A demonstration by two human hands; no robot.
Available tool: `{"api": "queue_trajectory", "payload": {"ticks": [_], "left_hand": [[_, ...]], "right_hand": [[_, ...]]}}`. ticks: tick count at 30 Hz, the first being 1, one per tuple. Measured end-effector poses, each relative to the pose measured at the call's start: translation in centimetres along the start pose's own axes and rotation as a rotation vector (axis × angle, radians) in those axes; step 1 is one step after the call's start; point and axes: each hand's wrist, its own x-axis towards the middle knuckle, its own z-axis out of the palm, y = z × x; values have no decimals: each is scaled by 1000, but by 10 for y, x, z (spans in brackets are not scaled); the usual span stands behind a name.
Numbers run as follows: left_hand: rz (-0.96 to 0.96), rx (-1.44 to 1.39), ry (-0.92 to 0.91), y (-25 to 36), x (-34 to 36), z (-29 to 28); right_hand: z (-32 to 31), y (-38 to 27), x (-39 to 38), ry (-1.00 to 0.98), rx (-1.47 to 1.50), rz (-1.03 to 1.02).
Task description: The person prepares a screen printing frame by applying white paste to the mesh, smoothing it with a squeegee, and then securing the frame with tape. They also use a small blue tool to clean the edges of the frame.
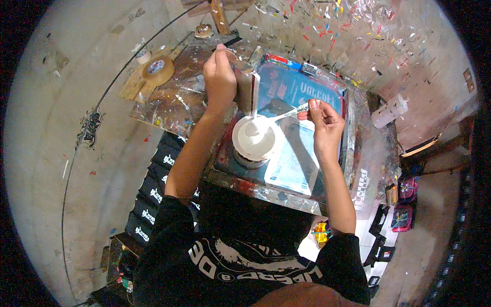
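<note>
My left hand (219,79) is closed on a wooden squeegee (246,94), tilted upright with white ink along its edge. The squeegee's lower end is at the rim of a white tub (250,156), which contains thick white ink. My right hand (326,125) pinches the handle of a spoon (291,112) smeared with white. The spoon's bowl end, covered in ink, is over the tub's mouth. Beneath the tub lies a screen-printing frame (349,110) with blue-green mesh and a pale rectangular area to the right of the tub.
A roll of tan tape (158,70) lies on a board at the far left of the stained worktable (179,110). A whitish bottle (389,111) is to the right. Black printed pieces (148,212) are stacked at the lower left. The wall is spattered with coloured scraps.
</note>
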Motion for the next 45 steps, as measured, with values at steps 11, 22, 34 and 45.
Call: {"api": "queue_trajectory", "payload": {"ticks": [11,22,34,45], "left_hand": [[41,7,53,-22,-2,-14],[214,136,68,-18,-10,-1],[188,122,12,-20,-12,5],[302,89,51,-19,-3,8]], "right_hand": [[4,11,-8,7,91,111],[7,14,-3,-9,122,133],[4,-7,15,-30,224,138],[2,-48,36,-11,204,-7]]}}
